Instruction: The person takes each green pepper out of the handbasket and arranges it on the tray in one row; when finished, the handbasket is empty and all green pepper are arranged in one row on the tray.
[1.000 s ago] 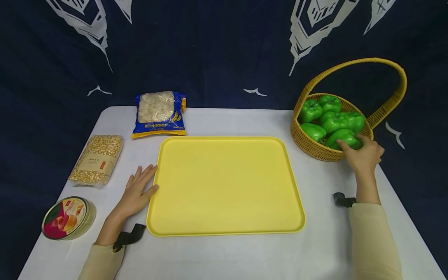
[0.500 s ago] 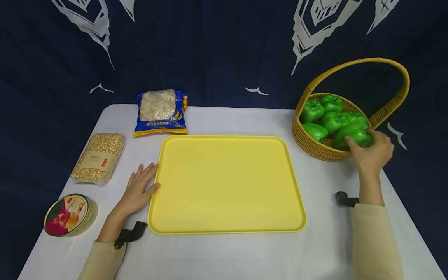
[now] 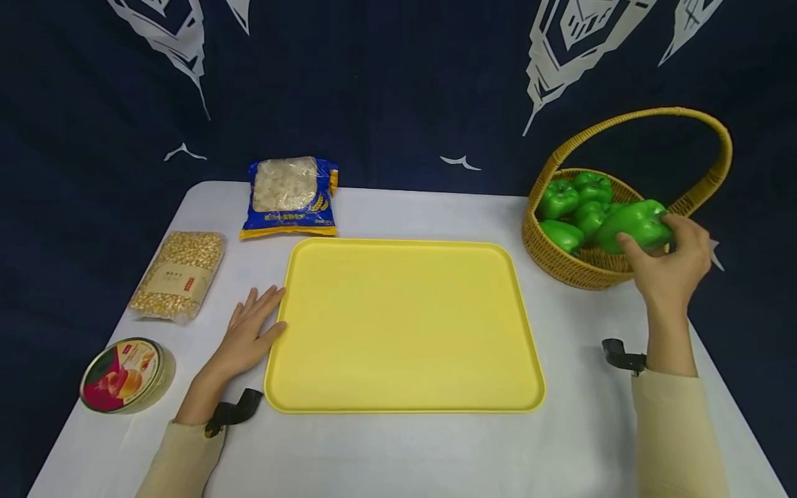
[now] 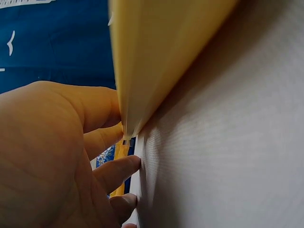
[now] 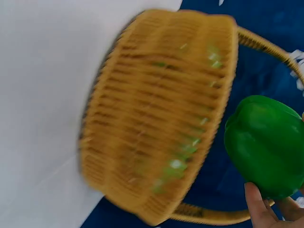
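My right hand [image 3: 669, 270] pinches a green bell pepper [image 3: 638, 225] between thumb and fingers, above the near right rim of a wicker basket [image 3: 582, 273]. In the right wrist view the held pepper [image 5: 266, 147] appears apart from the basket [image 5: 152, 109], over its rim. Several more green bell peppers [image 3: 563, 235] lie inside the basket. My left hand [image 3: 245, 335] rests with spread fingers at the left edge of a yellow tray [image 3: 405, 325]. In the left wrist view its thumb and a finger touch the tray's side [image 4: 142, 57].
Left of the tray stand a round tin [image 3: 127, 377] with a fruit label and a clear bag of corn kernels [image 3: 177, 277]. A blue and yellow food packet [image 3: 289, 197] lies behind the tray. The basket's tall arched handle [image 3: 679, 114] rises over the peppers.
My right hand has lifted one bell pepper from among the others and moved it up and to the right. The left hand stays at the tray's edge.
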Demonstrator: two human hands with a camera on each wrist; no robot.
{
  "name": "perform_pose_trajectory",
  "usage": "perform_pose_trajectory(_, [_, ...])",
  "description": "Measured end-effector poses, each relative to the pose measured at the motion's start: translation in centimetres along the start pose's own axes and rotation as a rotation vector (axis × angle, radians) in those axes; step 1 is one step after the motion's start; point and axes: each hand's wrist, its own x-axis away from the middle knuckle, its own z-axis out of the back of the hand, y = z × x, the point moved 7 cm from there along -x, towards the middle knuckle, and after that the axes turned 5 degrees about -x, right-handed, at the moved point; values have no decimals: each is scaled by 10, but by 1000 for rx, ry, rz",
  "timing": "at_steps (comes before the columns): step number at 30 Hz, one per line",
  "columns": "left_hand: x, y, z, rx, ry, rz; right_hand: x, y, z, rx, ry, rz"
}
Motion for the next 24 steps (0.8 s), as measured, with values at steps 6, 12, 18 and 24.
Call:
perform_pose_trajectory(6, [-1,-1,0,4,-7,11,13,-32,-16,13,-91,50])
perform_pose_trajectory(12, [-2,-4,-1,-1,-8,13,34,-65,-49,-100,-212,164])
perform_pose_trajectory(18, [-3,-6,-2,-3,-5,7,67,-98,-99,-246,-395,252])
perform_pose_trajectory(24, [-3,-7,-2,-1,0,9,115,-142,-153,-340,-612,337])
